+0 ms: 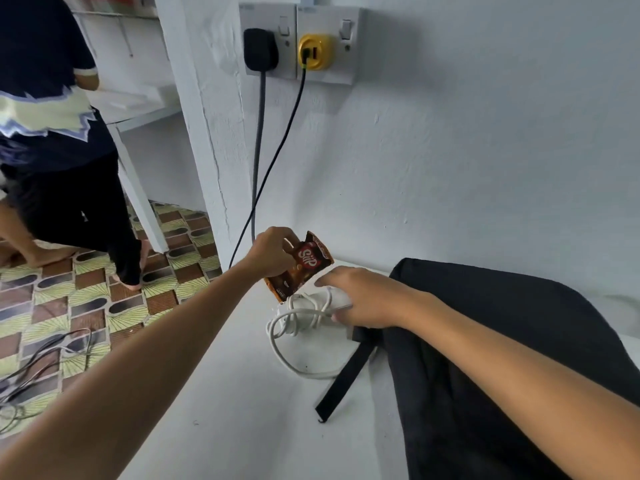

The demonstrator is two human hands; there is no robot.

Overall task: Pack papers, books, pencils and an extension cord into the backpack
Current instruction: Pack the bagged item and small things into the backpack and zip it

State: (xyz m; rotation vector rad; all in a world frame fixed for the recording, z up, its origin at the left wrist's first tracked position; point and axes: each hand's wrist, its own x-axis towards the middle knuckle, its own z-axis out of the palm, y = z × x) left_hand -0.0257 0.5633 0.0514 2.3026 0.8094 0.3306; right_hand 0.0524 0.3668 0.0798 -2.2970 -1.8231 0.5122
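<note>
White extension cord (308, 315) lies loosely coiled, gripped by right hand (360, 299).

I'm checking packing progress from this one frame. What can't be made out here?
- Extension cord: its socket block lies under the right hand, head view.
- Backpack: cut off by the right and bottom edges; its opening isn't visible.
- Snack wrapper: the left hand covers one edge; small print unreadable.
- Papers, books, pencils: none in view.
</note>
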